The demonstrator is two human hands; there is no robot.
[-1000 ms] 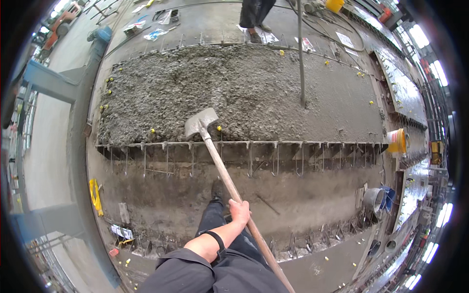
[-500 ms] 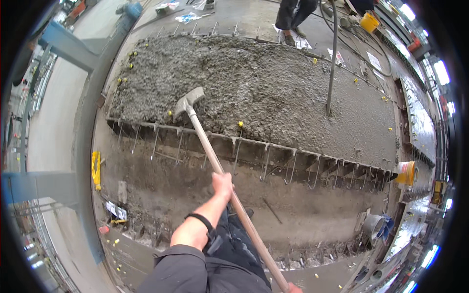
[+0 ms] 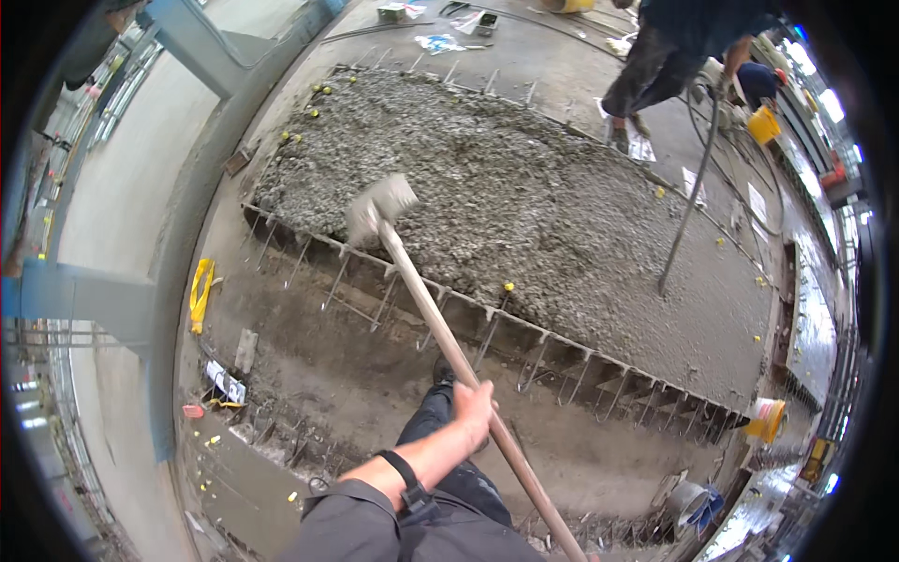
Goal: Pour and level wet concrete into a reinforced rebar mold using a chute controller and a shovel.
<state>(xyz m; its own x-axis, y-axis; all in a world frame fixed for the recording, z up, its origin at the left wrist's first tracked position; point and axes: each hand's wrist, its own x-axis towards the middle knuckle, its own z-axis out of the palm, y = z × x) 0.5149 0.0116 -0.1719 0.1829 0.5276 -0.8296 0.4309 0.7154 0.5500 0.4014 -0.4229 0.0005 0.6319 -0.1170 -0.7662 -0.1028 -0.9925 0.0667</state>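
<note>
My left hand (image 3: 476, 412) is wrapped around the wooden handle of a long concrete hoe (image 3: 436, 323). Its wide, cement-coated head (image 3: 381, 208), smeared by motion, is over the near edge of a bed of wet grey concrete (image 3: 506, 178); whether it touches cannot be told. The handle runs down past my legs to the lower edge, where only a sliver of my right hand (image 3: 592, 558) shows at it. Lumpy concrete lies on the left and middle of the bed, smoother concrete on the right. Yellow caps (image 3: 508, 287) stick out of it.
A steel form edge (image 3: 552, 339) with hooked bars borders the bed on my side. Beyond it a co-worker (image 3: 670, 56) holds a dark hose (image 3: 695, 206) reaching into the concrete. A yellow bucket (image 3: 766, 420) stands right; a yellow strap (image 3: 200, 296) lies left, near a blue steel beam (image 3: 89, 304).
My view has turned and shifted. The hoe head has tilted and blurred, and my left hand sits further right and lower. More of the co-worker shows; my right hand has nearly left the picture.
</note>
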